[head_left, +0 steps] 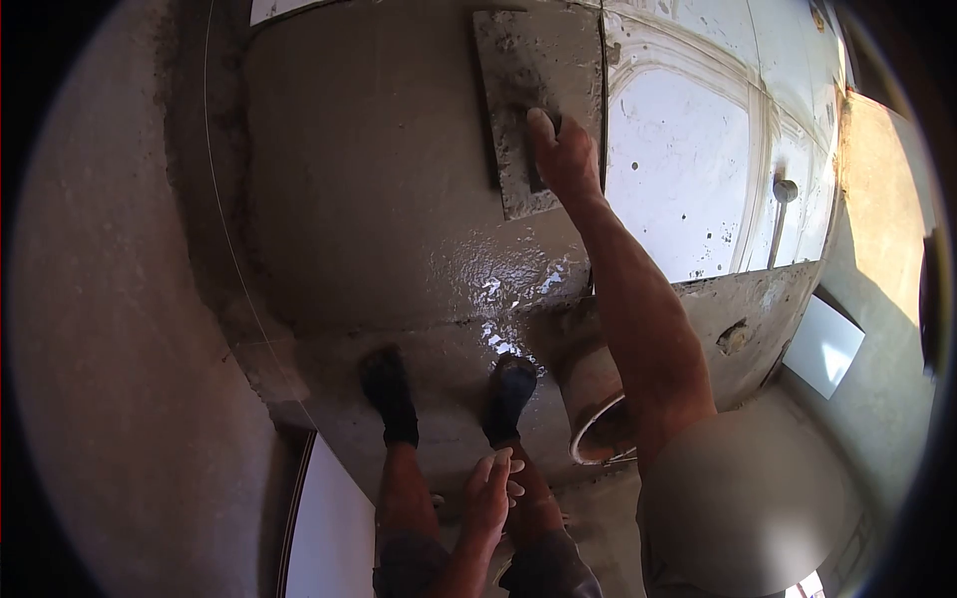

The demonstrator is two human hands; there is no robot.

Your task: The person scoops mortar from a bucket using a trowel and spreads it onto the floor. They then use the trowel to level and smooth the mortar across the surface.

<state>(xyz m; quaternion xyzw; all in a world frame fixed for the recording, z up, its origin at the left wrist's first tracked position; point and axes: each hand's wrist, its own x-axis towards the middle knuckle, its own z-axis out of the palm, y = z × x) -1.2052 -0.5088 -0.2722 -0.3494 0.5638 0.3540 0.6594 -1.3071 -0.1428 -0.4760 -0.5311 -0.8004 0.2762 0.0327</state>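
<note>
My right hand point(568, 159) is wrapped round the handle of a rectangular plastering float point(500, 75), whose face is smeared with grey mortar. The float lies against a smooth, wet mortar surface point(349, 169), close to the edge of the white tiles. My fingers hide most of the handle. Low in the view, my left hand point(488, 493) hangs in front of my legs with its fingers loosely apart, holding nothing. Water glistens on the mortar below the float point(493, 284).
White tiles point(678, 169) smeared with mortar run along the right. A bucket point(588, 394) stands beside my right foot point(513, 384). A thin string line point(224, 224) runs down the left side. A loose white tile point(824, 347) lies at right, and a pale panel point(324, 518) at lower left.
</note>
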